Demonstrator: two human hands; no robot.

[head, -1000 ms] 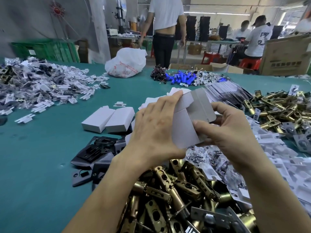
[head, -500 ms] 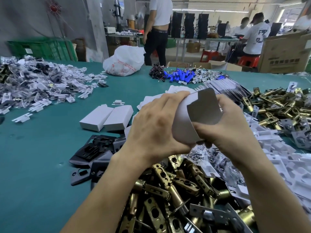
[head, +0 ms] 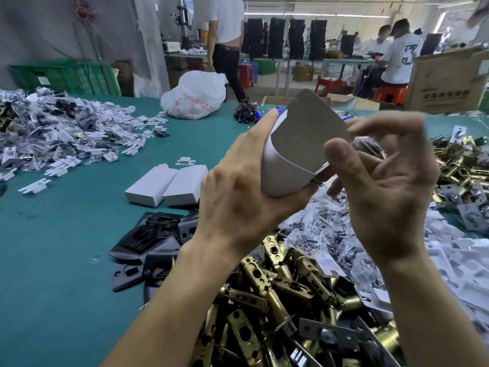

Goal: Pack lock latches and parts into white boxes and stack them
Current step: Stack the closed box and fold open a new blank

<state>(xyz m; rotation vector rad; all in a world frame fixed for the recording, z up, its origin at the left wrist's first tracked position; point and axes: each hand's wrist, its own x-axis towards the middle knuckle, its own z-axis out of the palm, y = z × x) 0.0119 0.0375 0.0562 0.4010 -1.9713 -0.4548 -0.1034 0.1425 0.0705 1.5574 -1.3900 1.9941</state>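
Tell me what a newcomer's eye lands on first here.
Dead centre, the left hand grips an open white box, its grey flap raised, with the right hand open beside it. Below them a heap of brass latches glints, and two closed white boxes lie side by side on the teal table.

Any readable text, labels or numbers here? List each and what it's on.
Nothing is legible enough to quote.
white plastic bag: red lettering, too blurred.
cardboard carton: dark printed characters, too blurred.
T-shirt of a seated person: dark print, unreadable.
green crate: white label, too small.
white box in the left hand: no print.
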